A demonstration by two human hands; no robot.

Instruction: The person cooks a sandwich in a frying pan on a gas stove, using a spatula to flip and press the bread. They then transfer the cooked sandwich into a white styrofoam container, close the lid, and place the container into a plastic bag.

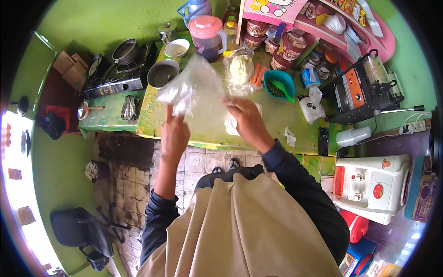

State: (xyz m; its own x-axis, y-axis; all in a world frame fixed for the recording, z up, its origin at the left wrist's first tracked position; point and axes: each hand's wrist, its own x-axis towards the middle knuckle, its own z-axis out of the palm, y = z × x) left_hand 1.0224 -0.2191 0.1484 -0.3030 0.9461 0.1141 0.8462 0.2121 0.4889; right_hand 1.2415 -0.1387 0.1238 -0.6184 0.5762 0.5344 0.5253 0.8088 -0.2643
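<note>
A clear plastic bag [198, 85], blurred in part, is stretched out above the green table [203, 134]. At its lower left, my left hand [175, 131] grips the bunched plastic. My right hand [247, 121] pinches the bag's right side between thumb and fingers. Partly under my right hand lies a white flat object [232, 128], whose kind I cannot make out. Just beyond that hand sit a bag of pale cabbage [240, 69] and some carrots [259, 74]. A teal bowl [279, 79] of chopped greens with a green spoon stands to their right.
Beyond the bag are a grey pot [162, 74], a white bowl [176, 47] and a pink-lidded pitcher [206, 37]. A gas stove [117, 81] stands at left. On the right are a black cup-sealing machine [353, 90], a phone [323, 141] and a water dispenser [374, 184].
</note>
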